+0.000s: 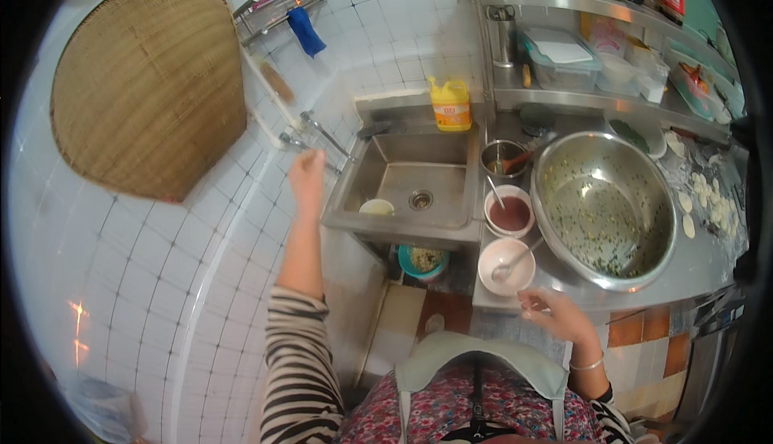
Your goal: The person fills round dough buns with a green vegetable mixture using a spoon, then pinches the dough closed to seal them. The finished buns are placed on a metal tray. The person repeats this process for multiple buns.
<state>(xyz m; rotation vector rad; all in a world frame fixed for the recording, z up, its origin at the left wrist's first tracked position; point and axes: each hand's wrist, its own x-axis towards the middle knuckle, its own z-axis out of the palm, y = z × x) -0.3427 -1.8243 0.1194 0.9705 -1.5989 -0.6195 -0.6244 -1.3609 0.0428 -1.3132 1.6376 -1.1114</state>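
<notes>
My left hand is raised at the left of the steel sink, right by the wall tap. Its fingers are bent and blurred at the tap's lower handle; whether they grip it is hidden. In the sink's front left corner lies a small pale bowl. Loosely curled, with fingers a little apart and nothing visible in them, my right hand hovers by the counter's front edge. Closest to it is a white bowl with a metal spoon in it.
A large steel basin with green bits stuck inside fills much of the counter. Beside it stand a bowl of dark red liquid and a steel pot. A yellow detergent jug stands behind the sink. Dough pieces lie at right.
</notes>
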